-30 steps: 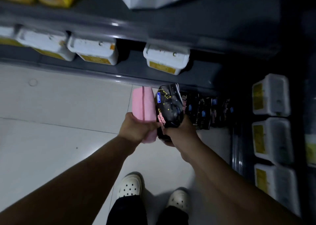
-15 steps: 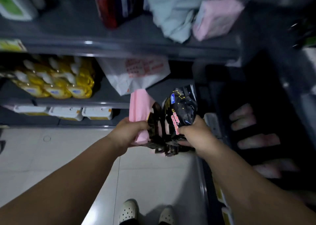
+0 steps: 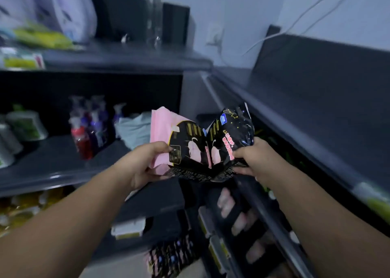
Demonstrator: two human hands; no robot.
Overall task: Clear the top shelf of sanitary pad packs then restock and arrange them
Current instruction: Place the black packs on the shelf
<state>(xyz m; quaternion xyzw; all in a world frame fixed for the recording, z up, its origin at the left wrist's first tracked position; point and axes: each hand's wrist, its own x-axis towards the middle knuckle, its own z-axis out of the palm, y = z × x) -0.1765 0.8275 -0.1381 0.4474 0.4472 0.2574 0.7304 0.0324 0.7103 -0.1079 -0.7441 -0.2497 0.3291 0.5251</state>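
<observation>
Holding a fan of sanitary pad packs in the air before the corner where two dark shelf units meet, we have both hands closed on them. Our left hand (image 3: 145,163) curls round the lower edge of a pink pack (image 3: 162,127) and pinches one black pack (image 3: 187,142) against it with the thumb on top. Our right hand (image 3: 256,157) grips a second black pack (image 3: 234,127) by its lower right corner. The two black packs touch along their inner edges and splay apart at the top.

The bundle hangs below the front edge of the right unit's top shelf (image 3: 230,75), not touching it. A clear bottle (image 3: 154,13) stands upright toward the back edge of the left unit's top shelf. On the shelf below, pump bottles (image 3: 88,130) cluster near the middle, with a pale blue pack (image 3: 135,130) at the right end. Further black packs (image 3: 171,258) stand in a row at the bottom edge of view, and pale pink packs (image 3: 226,201) lie on a lower shelf of the right unit.
</observation>
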